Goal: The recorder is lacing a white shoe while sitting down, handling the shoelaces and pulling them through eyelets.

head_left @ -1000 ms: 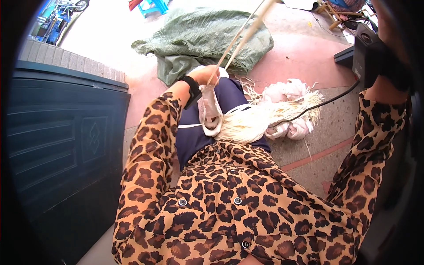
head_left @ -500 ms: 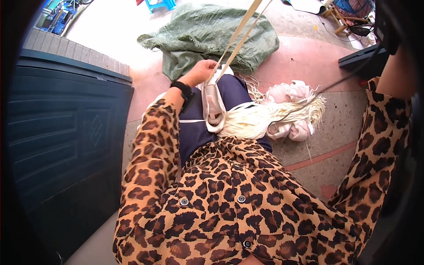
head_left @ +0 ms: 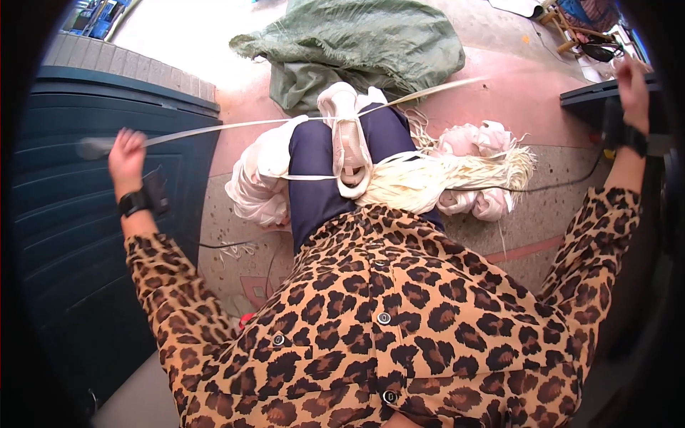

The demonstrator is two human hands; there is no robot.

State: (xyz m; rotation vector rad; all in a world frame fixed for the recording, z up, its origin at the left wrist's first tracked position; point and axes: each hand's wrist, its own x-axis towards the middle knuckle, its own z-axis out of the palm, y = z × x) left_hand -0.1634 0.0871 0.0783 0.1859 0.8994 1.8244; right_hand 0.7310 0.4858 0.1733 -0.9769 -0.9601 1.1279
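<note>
A pale pink and white shoe (head_left: 349,146) rests between my knees, its heel opening toward me. From its far part a cream shoelace (head_left: 207,130) stretches out to both sides. Far out to the left, my left hand (head_left: 127,160) is closed around one end of it. My right hand (head_left: 633,93) is raised at the far right, fingers closed, with the other stretch of lace running toward it, blurred near the hand. A thick bundle of loose cream laces (head_left: 414,178) lies across my right thigh. Another thin lace crosses my left thigh to the shoe.
Pale shoes lie in a stack (head_left: 257,182) left of my legs and a second group (head_left: 474,139) on the right. Beyond my knees lies a green woven sack (head_left: 357,50). A dark blue door panel (head_left: 107,185) stands close on the left. A wooden chair (head_left: 567,32) is at the far right.
My left hand has moved from beside the shoe out to the far left. My right hand has come into view at the right. The lace strands, raised together before, now spread to opposite sides.
</note>
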